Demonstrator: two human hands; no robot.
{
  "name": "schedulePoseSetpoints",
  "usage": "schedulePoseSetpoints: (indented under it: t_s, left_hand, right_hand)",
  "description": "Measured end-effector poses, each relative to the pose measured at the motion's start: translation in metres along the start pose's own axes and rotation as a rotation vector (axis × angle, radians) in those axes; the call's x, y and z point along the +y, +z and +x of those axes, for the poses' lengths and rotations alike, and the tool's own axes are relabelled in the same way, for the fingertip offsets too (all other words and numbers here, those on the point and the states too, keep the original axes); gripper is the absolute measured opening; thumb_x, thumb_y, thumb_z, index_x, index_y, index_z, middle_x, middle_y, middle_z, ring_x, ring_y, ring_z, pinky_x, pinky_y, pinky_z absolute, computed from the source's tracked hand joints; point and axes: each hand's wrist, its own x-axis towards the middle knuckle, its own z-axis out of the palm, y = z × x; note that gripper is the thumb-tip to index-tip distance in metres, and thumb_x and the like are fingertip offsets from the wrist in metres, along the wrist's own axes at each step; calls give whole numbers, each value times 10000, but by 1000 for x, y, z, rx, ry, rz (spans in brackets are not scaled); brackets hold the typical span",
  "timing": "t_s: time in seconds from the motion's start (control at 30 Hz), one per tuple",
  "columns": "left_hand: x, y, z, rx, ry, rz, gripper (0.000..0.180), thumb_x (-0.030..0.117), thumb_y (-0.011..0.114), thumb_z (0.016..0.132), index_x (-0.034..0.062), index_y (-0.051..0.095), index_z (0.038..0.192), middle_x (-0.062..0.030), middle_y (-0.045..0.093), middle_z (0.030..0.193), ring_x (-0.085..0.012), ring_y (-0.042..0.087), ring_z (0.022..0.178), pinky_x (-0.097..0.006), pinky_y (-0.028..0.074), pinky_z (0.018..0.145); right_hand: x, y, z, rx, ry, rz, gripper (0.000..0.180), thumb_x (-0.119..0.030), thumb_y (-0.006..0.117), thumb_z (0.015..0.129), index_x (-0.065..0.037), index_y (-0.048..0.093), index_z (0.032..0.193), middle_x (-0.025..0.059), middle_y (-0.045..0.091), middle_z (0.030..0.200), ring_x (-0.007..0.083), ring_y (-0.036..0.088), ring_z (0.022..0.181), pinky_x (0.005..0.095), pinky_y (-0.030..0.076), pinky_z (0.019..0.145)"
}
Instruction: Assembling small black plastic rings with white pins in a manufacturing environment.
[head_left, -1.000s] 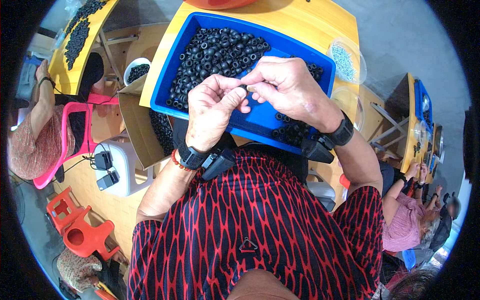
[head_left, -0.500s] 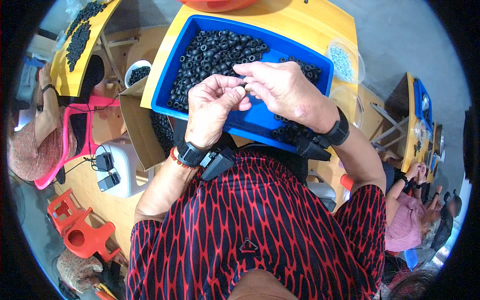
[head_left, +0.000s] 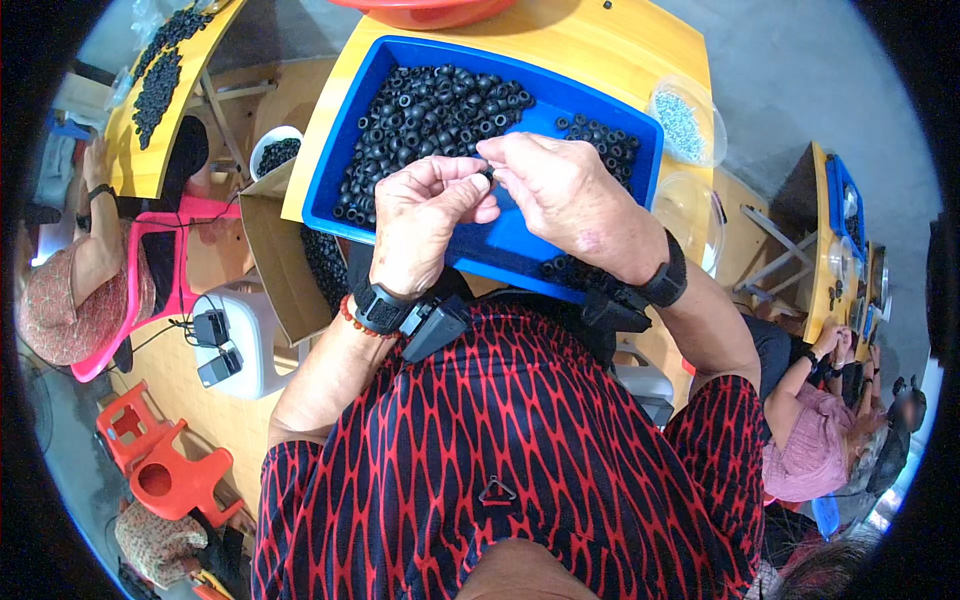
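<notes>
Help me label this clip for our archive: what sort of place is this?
Probably a small hand-assembly workshop. A blue tray heaped with small black rings sits on a yellow table, both hands pinch one, and other people work at similar tables.

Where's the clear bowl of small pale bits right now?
Head view, upper right: the clear bowl sits on the yellow table, just right of the blue tray.

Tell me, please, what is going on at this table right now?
A person in a red and black patterned shirt holds both hands together over a blue tray of small black rings. The left hand and right hand pinch one small black piece between their fingertips. A clear bowl of pale beads stands beside the tray on the yellow table. Other people sit at tables nearby.
</notes>
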Motion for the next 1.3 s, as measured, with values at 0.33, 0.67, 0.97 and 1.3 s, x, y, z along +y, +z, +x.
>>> schedulePoseSetpoints:
  t_s: [0.33,0.67,0.97,1.3]
  left_hand:
    - [2,1,1,-25,-8,-15,101,0,673,885,-38,629,967,-103,692,852,-140,674,704,-263,583,658]
    - [2,0,1,-95,21,-24,70,28,611,892,-28,593,929,-105,666,824,-125,640,665,-267,580,605]
    - [2,-6,1,-120,31,-84,36,39,573,902,7,589,907,-70,616,822,-152,622,661,-314,586,592]
    - [2,-4,2,-60,19,-179,52,8,589,881,-13,625,913,-72,659,817,-111,619,664,-253,542,618]
  right_hand:
    - [-12,0,0,-15,69,5,175,18,629,855,18,615,1029,181,673,916,353,679,825,379,562,682]
    - [-9,3,-1,69,50,133,163,-3,587,870,24,590,1031,161,677,803,287,703,691,354,566,596]
    - [-4,1,-2,80,312,334,247,-30,633,838,6,650,1082,186,698,895,257,711,738,326,566,654]
    - [-10,-3,4,-203,101,-121,298,-260,671,842,31,618,887,198,641,895,348,639,830,418,525,719]
